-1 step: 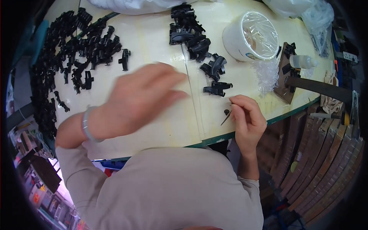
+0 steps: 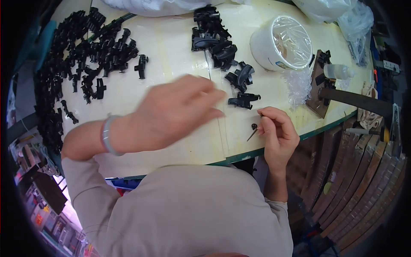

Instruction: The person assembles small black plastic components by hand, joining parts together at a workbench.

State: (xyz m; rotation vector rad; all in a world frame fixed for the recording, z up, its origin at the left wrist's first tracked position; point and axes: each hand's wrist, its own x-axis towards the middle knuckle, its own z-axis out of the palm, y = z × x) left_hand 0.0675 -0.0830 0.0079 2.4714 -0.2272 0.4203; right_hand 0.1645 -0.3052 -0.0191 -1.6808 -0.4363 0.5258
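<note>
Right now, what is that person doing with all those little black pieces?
A person sits at a pale table. Their right hand pinches a thin dark tool near the table edge. Their left hand, blurred, reaches across toward a black plastic part. More black parts lie in heaps, beside a white tub.

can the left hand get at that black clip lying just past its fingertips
Probably yes: the left hand hovers open over the table, and nothing lies between its fingertips and the black clip.
</note>
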